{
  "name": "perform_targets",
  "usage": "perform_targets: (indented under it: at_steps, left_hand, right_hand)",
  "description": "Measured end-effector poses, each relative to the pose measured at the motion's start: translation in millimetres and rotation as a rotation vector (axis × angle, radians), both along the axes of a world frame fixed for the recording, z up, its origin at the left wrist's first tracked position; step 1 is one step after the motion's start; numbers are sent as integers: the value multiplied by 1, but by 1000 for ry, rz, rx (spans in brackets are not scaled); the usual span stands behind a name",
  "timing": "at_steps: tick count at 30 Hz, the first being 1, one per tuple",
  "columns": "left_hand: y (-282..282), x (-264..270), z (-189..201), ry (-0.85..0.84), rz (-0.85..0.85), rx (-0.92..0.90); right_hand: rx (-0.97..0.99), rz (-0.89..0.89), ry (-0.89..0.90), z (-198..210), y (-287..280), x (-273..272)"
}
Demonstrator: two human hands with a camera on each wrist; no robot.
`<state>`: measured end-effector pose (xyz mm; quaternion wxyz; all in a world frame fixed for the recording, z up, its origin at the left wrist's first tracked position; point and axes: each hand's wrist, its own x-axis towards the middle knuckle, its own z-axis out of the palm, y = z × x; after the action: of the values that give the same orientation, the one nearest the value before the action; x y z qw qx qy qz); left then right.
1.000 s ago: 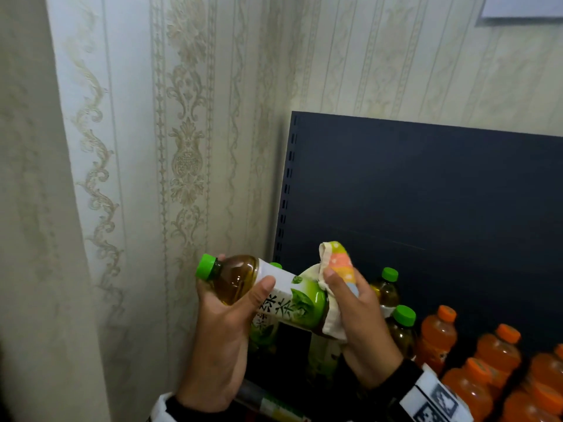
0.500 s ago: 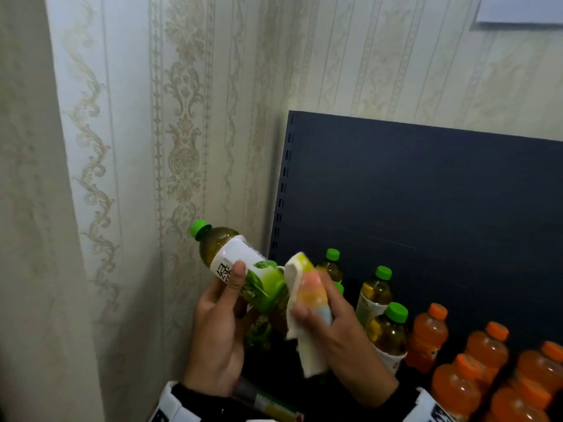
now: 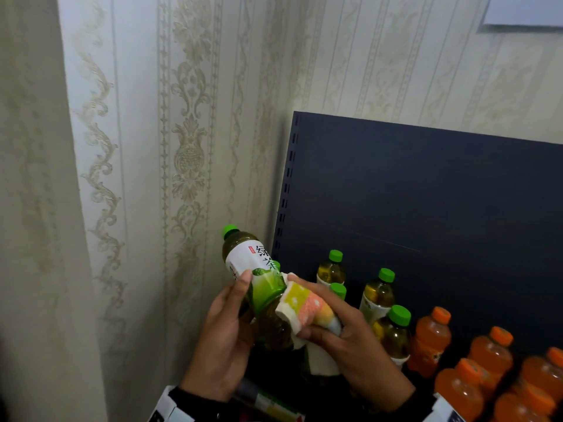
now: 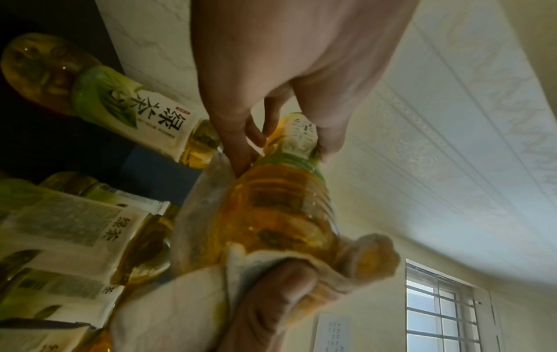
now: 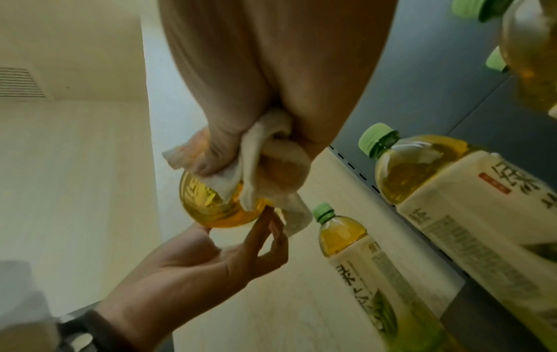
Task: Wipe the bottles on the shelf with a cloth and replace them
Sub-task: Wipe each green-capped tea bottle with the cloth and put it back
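Both hands bare, no gloves, no rings seen. Left hand (image 3: pixel 224 339): dark cuff (image 3: pixel 195 399) at the wrist, with a white band (image 3: pixel 166 405) strapped below it at the frame edge. Right hand (image 3: pixel 350 339): dark sleeve (image 3: pixel 399 402) to the wrist, white block with a black square-pattern marker (image 3: pixel 447 414) mounted on it. From the right wrist view, the left wrist strap (image 5: pixel 81 333) looks dark grey with white patches.

Shop corner: slotted display shelf (image 3: pixel 426 190), rows of bottled drinks (image 3: pixel 475 370).
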<state>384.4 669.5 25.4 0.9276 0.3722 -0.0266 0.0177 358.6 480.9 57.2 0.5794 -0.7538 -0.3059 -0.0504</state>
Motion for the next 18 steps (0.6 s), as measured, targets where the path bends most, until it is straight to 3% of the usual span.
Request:
perform_targets:
  at_steps: [4, 8, 13, 16, 18]
  left_hand:
    - [-5, -2, -2, -80, 30, 60]
    - [-25, -7, -11, -175, 124, 226]
    - [-29, -10, -18, -325, 130, 658]
    - [-20, -8, -23, -307, 118, 708]
    - [-9, -7, -26, -293, 0, 708]
  right_hand:
    - [74, 96, 144, -1, 12, -1]
    - [172, -97, 148, 0, 30, 12]
    - [316, -297, 142, 19, 35, 31]
    - [288, -366, 147, 36, 31, 40]
    - [282, -333, 144, 48, 23, 45]
